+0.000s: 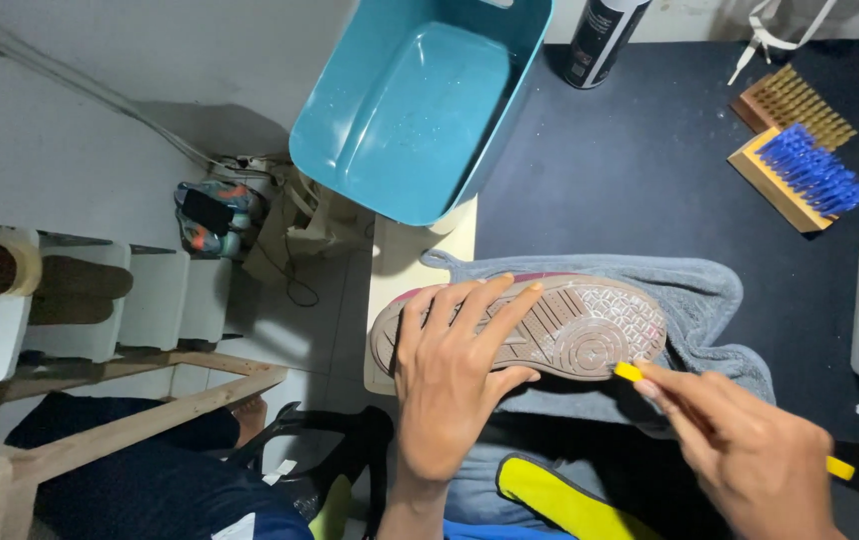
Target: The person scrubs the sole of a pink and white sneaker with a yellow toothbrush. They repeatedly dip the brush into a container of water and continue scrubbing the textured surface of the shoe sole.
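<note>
Teal tub [420,110] at upper centre — nothing inside but a wet sheen. Grey towel [710,300] below, under an upturned shoe [550,330] at centre frame. Left hand [450,380] spread flat across the sole. Right hand [750,450], lower right, pinched around a yellow tool [632,372] — tip touching the sole's edge.

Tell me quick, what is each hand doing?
Left hand: open, pressed flat on the upturned shoe.
Right hand: closed, holding a yellow tool against the sole.
</note>
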